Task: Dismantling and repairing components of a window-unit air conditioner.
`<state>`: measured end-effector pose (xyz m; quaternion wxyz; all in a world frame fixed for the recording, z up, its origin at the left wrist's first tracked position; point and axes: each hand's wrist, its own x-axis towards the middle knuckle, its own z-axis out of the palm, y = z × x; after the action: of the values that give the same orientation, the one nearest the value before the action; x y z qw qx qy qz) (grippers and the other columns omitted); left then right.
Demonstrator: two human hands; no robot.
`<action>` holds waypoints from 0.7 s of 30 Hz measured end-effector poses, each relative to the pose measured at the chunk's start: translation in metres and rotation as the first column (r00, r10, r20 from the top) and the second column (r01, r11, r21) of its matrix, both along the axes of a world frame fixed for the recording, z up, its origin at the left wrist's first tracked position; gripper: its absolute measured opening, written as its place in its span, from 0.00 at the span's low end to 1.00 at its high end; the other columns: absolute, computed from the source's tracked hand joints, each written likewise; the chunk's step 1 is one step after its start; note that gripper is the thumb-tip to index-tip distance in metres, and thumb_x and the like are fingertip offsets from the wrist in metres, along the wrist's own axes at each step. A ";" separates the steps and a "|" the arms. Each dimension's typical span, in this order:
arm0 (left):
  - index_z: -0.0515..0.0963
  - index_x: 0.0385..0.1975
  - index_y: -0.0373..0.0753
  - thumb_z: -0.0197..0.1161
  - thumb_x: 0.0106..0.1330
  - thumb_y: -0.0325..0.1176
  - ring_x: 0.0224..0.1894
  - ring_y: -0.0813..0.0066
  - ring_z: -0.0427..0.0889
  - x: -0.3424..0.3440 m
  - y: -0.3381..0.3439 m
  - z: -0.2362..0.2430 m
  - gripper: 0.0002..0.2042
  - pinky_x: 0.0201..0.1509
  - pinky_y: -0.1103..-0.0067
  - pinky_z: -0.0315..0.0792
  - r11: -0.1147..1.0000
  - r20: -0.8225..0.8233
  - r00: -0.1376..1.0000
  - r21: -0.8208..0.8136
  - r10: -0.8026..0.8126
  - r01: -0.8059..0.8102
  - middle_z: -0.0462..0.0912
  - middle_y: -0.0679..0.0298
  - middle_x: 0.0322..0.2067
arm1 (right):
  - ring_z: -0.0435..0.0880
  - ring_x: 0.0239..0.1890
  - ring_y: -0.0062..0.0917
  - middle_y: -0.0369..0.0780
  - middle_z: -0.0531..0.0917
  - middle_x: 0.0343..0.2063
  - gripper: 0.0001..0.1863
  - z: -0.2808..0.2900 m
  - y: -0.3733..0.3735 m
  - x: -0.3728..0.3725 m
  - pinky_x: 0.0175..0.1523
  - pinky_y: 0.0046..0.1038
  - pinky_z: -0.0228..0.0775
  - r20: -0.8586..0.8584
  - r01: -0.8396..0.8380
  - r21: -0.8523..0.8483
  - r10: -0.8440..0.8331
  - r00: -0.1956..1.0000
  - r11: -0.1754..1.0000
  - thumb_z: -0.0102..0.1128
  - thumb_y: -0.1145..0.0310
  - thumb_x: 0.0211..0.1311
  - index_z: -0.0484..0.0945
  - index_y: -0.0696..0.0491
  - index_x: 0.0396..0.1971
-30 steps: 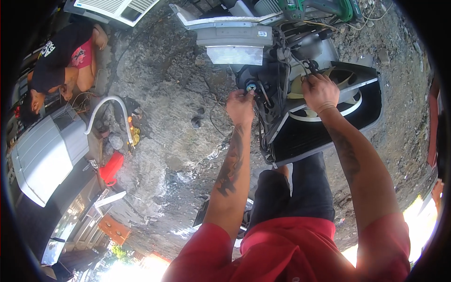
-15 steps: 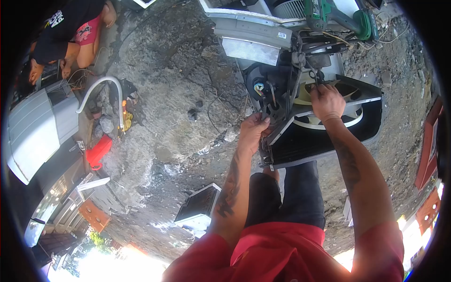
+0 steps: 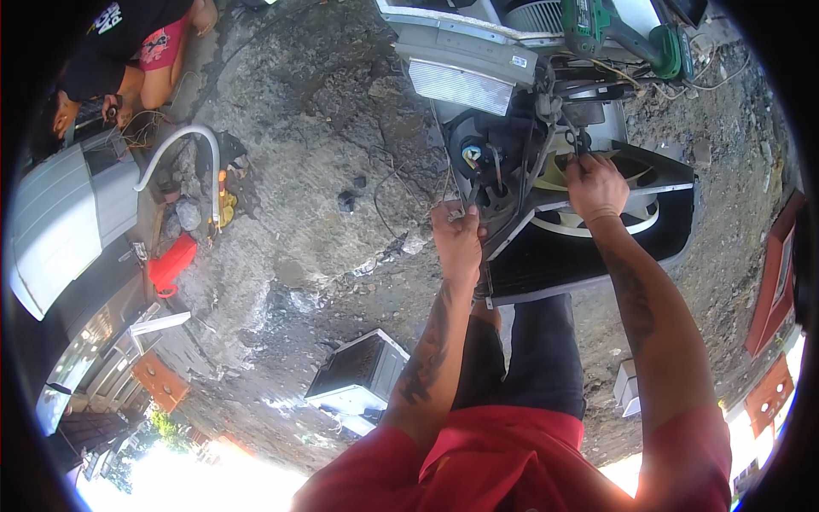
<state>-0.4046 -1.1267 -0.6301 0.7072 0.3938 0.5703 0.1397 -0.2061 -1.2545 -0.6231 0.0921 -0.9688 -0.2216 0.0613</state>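
An opened air conditioner unit [image 3: 478, 55] lies on the ground before me, its finned coil, dark motor [image 3: 478, 145] and tubing exposed. My right hand [image 3: 599, 189] is closed over a dark tool with a ring-shaped end [image 3: 572, 136], just above the pale plastic fan ring [image 3: 589, 224] in the black housing [image 3: 597, 260]. At the unit's left edge, my left hand [image 3: 459, 246] pinches a thin grey metal piece [image 3: 473, 194] beside the motor; its exact kind is unclear. The fingertips of both hands are partly hidden.
A green cordless power tool [image 3: 627, 38] rests on the unit's far side, near loose wires. Another person [image 3: 128, 64] crouches at the far left beside a white casing [image 3: 60, 230]. A grey hose [image 3: 209, 141], a red object [image 3: 173, 263] and a boxy unit [image 3: 358, 371] lie on rough ground.
My left hand has shifted slightly left and its grip has turned more upright. The right hand stays in almost the same place. The view has moved a little.
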 end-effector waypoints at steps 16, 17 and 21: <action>0.75 0.39 0.37 0.69 0.63 0.35 0.38 0.66 0.76 0.009 0.007 0.027 0.12 0.42 0.70 0.71 0.533 -0.391 0.777 0.571 -0.492 0.625 0.77 0.57 0.38 | 0.83 0.37 0.35 0.36 0.84 0.27 0.16 -0.001 -0.002 0.001 0.42 0.38 0.74 0.006 -0.014 0.015 0.014 1.000 1.000 0.55 0.56 0.62 0.83 0.49 0.22; 0.78 0.37 0.37 0.70 0.62 0.36 0.46 0.60 0.74 0.010 0.004 0.036 0.11 0.50 0.65 0.69 0.224 -0.489 0.748 0.749 -0.449 0.624 0.74 0.55 0.44 | 0.83 0.37 0.35 0.36 0.84 0.27 0.16 0.001 -0.001 0.000 0.42 0.38 0.74 0.006 -0.013 0.016 0.013 1.000 1.000 0.55 0.56 0.62 0.83 0.49 0.22; 0.81 0.33 0.40 0.69 0.60 0.35 0.56 0.53 0.65 0.014 -0.013 0.039 0.07 0.58 0.61 0.61 0.291 -0.582 0.657 0.601 -0.479 0.745 0.70 0.58 0.51 | 0.83 0.37 0.34 0.37 0.84 0.27 0.16 0.002 0.002 -0.003 0.42 0.38 0.74 0.021 -0.024 0.041 0.023 1.000 0.999 0.56 0.56 0.61 0.83 0.49 0.22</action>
<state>-0.3902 -1.1397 -0.5913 0.3510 0.8722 0.3386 0.0365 -0.2092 -1.2529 -0.6209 0.1090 -0.9647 -0.2351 0.0479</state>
